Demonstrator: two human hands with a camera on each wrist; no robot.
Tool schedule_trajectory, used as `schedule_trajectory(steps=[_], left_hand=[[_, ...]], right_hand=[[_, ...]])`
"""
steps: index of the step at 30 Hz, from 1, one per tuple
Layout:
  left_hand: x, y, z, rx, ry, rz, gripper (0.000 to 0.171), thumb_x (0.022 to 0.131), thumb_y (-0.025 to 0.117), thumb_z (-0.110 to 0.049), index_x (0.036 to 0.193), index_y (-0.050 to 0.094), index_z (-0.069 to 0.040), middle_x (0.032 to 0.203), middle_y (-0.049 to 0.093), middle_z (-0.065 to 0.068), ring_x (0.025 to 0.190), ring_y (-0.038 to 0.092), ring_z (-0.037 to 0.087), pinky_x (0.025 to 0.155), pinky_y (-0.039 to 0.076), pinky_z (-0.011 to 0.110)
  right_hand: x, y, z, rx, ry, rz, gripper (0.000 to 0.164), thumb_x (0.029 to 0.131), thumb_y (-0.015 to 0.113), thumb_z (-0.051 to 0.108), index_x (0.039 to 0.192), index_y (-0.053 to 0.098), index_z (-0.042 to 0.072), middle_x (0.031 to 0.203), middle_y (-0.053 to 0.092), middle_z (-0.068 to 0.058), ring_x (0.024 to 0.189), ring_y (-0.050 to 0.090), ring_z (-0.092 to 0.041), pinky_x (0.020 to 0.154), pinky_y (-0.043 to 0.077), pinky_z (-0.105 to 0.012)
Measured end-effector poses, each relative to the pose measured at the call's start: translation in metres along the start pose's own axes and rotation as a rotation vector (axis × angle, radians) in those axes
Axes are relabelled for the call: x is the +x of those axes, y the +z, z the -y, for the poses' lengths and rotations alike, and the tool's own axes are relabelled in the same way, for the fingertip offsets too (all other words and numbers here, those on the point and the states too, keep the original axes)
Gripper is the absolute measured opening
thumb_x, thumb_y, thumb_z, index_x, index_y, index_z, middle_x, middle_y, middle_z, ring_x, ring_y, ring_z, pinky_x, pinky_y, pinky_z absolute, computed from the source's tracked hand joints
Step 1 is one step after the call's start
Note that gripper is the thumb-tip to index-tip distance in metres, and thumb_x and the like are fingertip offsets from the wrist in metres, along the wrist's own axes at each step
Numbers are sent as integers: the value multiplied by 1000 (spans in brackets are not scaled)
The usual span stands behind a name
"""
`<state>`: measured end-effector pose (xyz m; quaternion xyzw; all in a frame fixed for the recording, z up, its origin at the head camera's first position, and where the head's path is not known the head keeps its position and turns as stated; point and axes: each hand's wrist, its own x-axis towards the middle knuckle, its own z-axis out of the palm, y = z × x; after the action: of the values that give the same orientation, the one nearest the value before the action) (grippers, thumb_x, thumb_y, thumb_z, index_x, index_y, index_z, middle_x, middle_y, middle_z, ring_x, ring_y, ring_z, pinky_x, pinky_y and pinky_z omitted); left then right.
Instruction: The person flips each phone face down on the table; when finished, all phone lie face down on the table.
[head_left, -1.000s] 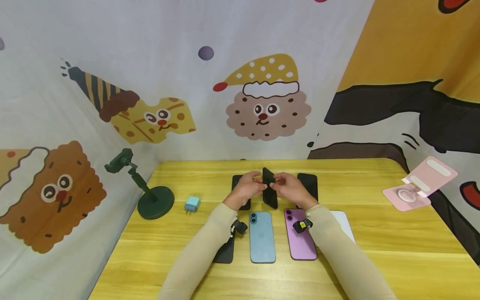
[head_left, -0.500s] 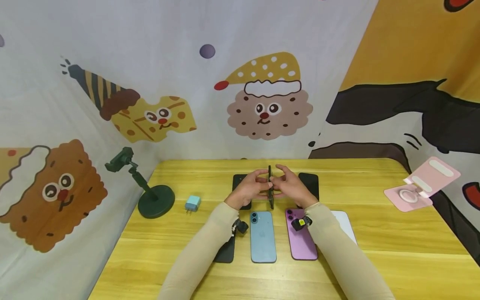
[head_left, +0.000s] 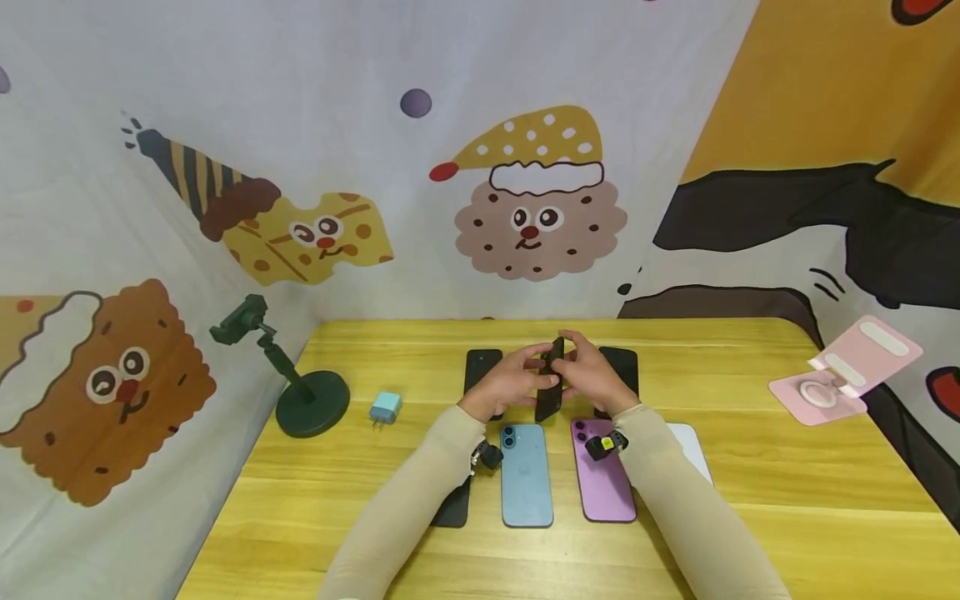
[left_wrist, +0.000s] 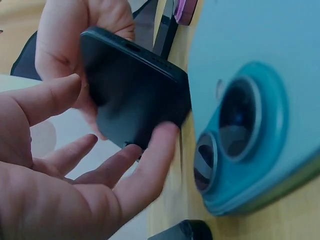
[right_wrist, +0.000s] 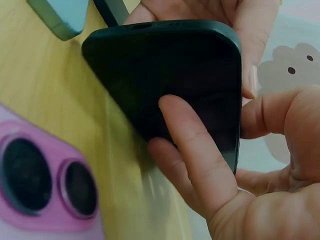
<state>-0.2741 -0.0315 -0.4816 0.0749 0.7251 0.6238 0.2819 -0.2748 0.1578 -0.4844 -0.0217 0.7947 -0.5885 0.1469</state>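
A dark smartphone [head_left: 550, 402] stands on edge between the two hands above the far middle of the table. From the left, my left hand [head_left: 510, 382] has its thumb and fingertips on it; in the left wrist view one fingertip presses the phone's flat face [left_wrist: 125, 80] and other fingers are spread. My right hand [head_left: 597, 377] grips it from the other side. The right wrist view has the right thumb [right_wrist: 187, 130] across the dark face, with fingers at its edges. Closer to the person lie a light-blue phone [head_left: 527, 479] and a purple phone [head_left: 604, 483].
Black phones lie behind the left hand [head_left: 483, 364] and right hand [head_left: 622, 362]; another black phone [head_left: 452, 507] and a white phone [head_left: 690, 442] are partly under the forearms. A green stand [head_left: 311, 404], blue charger [head_left: 386, 405] and pink folding stand [head_left: 817, 396] flank them.
The dark phone has turned between the hands, passing through an edge-on pose, and now leans the other way. Both hands have shifted slightly right with it.
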Motion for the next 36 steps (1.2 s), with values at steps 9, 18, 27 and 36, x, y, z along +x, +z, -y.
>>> schedule_trajectory(steps=[9,18,27,36], left_hand=[[-2,-8,-1,11,-4,-59,70,99,77,-23,161,46,-29,157,49,12,124,68,26,96,62,49],[-3,-17,3,-80,13,-42,82,100,75,-16,168,31,-25,149,54,17,117,69,25,96,62,47],[-5,-26,7,-121,38,-26,84,99,74,-8,166,33,-37,126,59,12,88,66,21,84,62,42],[3,-25,9,-110,64,-92,86,97,74,1,166,35,-32,110,57,10,81,66,19,96,61,53]], right_hand=[[-3,-4,1,-39,7,-42,72,104,58,16,167,24,16,144,51,-26,115,67,-40,75,65,-43],[-11,-10,4,25,-61,-34,71,101,60,11,165,29,16,145,55,-27,96,73,-30,70,65,-44],[-13,-14,1,84,-92,10,73,105,63,10,169,28,22,142,55,-27,100,73,-25,84,65,-48],[-2,-13,-9,9,-105,-85,67,105,67,14,165,38,15,130,59,-25,93,74,-25,81,66,-45]])
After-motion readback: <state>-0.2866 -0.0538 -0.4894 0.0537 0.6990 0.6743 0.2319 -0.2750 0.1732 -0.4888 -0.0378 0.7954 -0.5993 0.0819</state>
